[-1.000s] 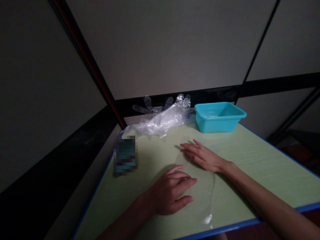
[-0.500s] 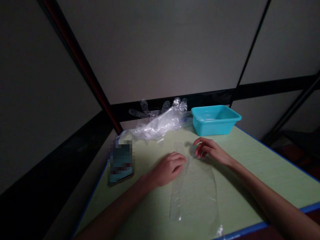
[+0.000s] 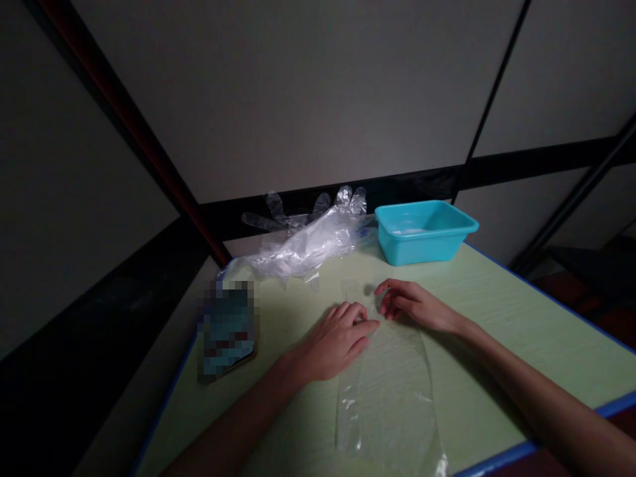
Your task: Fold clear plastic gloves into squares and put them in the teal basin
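A clear disposable plastic glove (image 3: 392,391) lies flat on the table in front of me, its wide end toward the near edge. My left hand (image 3: 340,338) rests palm down over the glove's left side, fingers apart, touching the film. To the right, my right hand (image 3: 410,305) is beside the glove's far part with its fingers loosely curled and apart; I see nothing in it. Whether its fingertips touch the film I cannot tell. Beyond both hands lies a heap of similar clear plastic gloves (image 3: 308,248), some fingers standing up against the wall.
A turquoise plastic basin (image 3: 422,245) stands at the back right of the pale green table (image 3: 501,318), which has a blue edge. At the left edge lies a phone-like object (image 3: 228,334), its screen blurred. Wall panels (image 3: 308,99) rise directly behind the table.
My left hand has opened somewhat, thumb and fingers spreading over the glove. My right hand has shifted slightly to the left. The whole view has moved a little.
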Demonstrator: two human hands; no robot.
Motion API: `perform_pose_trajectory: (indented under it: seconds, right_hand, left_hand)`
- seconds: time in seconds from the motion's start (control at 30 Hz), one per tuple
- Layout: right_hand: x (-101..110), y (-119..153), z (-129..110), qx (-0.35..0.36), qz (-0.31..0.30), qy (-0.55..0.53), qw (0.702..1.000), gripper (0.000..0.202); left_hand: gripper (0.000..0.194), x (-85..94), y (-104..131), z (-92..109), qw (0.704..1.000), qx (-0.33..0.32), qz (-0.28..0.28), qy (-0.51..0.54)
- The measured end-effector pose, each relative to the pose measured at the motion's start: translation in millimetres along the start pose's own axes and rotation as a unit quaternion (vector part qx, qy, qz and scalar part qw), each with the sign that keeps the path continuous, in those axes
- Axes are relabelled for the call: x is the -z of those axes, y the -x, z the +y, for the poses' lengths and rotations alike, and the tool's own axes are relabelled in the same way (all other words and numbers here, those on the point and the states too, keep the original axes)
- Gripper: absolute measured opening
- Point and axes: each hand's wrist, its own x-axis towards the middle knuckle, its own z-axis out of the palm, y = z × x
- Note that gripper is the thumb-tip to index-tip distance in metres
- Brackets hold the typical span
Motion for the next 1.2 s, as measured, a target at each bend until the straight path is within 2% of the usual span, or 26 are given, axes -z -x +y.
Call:
perform_pose_trajectory:
  seconds: [0.17, 0.3, 0.37, 0.47, 0.53, 0.67, 0.77, 0.87, 0.97, 1.03, 1.1, 1.2]
  right_hand:
    - [0.2, 0.6, 0.5, 0.01, -0.003, 0.008, 1.0, 0.027]
    - [-2.5, 1.5, -5.2, 0.03, 0.028, 0.009, 0.999, 0.024]
    - [-5.0, 1.8, -8.0, 0.037, 0.024, 0.002, 0.999, 0.024]
    - [-7.9, 1.3, -9.3, 0.033, 0.011, 0.008, 0.999, 0.023]
    - [-7.8, 0.4, -8.2, 0.023, 0.023, 0.012, 0.999, 0.023]
    - [-3.0, -1.2, -4.8, 0.014, 0.065, -0.005, 0.998, 0.026]
    - [0.9, -1.9, -2.9, 0.015, 0.082, -0.004, 0.997, 0.025]
    - [2.4, -2.4, -0.8, 0.008, 0.093, 0.01, 0.996, 0.025]
    - [1.4, -2.5, 1.5, 0.008, 0.101, 0.033, 0.994, 0.027]
    - [0.0, -2.4, 2.6, 0.018, 0.101, 0.053, 0.993, 0.027]
    - [-0.9, -2.1, 2.6, 0.033, 0.094, 0.073, 0.992, 0.027]
    - [1.5, -1.1, 1.0, 0.053, 0.096, 0.109, 0.988, 0.028]
  left_hand:
    - [0.031, -0.8, 0.0, -0.3, 1.0, -0.005, -0.007, -0.011]
    - [0.031, 0.0, 0.3, -0.6, 1.0, -0.006, -0.013, -0.02]
    - [0.03, 0.0, 0.4, -0.8, 1.0, -0.009, -0.013, -0.022]
    - [0.031, -0.9, 0.4, -1.1, 1.0, -0.011, -0.012, -0.023]
    - [0.032, -1.3, 0.4, -1.0, 1.0, -0.009, -0.011, -0.019]
    - [0.033, -0.2, 0.8, -0.2, 1.0, -0.003, -0.006, 0.012]
    - [0.042, -0.5, 1.2, -2.8, 0.996, 0.006, 0.005, 0.083]
    - [0.042, -5.1, 1.0, -11.2, 0.973, 0.042, 0.055, 0.218]
    - [0.034, -10.6, -0.5, -22.2, 0.922, 0.108, 0.152, 0.34]
    - [0.03, -12.0, -1.6, -28.0, 0.897, 0.134, 0.199, 0.372]
    - [0.029, -11.8, -2.1, -31.3, 0.891, 0.145, 0.213, 0.374]
    - [0.029, -11.3, -1.5, -32.3, 0.9, 0.161, 0.213, 0.345]
